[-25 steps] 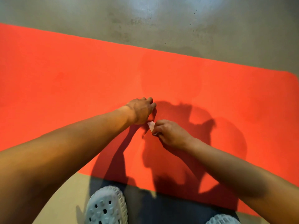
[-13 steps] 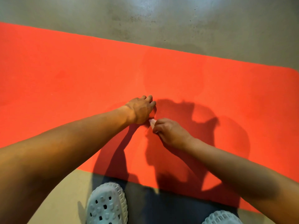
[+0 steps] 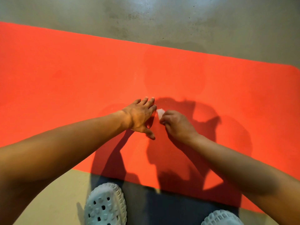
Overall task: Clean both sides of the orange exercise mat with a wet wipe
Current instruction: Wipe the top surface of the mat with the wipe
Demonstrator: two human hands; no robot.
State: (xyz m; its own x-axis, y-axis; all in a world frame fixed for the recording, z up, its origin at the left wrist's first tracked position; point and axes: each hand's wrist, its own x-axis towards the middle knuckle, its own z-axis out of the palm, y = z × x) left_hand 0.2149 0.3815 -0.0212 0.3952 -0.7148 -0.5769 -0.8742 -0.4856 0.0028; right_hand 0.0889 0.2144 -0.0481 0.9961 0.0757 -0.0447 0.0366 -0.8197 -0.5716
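Grey concrete floor (image 3: 162, 17) on the far and near sides, pale glare patch at the far edge. Orange exercise mat (image 3: 65, 70) flat on it, spread left to right across most of the view. Rounded far-right corner in sight, left end cut off by the frame. Dark shadows of head and arms over the mat's near middle.

Two bare forearms reaching in from the near corners, left forearm (image 3: 65, 151) and right forearm (image 3: 235, 163), meeting over the middle of the mat. Pair of pale perforated clogs at the near edge: left clog (image 3: 105, 205) on the floor just short of the mat's near edge, right clog (image 3: 222, 218) partly cut off by the frame.

Left hand (image 3: 141, 116) palm down on the mat, fingers straight and slightly spread, thumb out to the near side, holding nothing. Right hand (image 3: 177, 124) just beside it on the right, fingers curled, pinching a small white wet wipe (image 3: 159, 112). Wipe bunched, poking out at the far-left side of the right hand, low over the mat and all but touching the left hand's index finger. Contact between wipe and mat: cannot tell.
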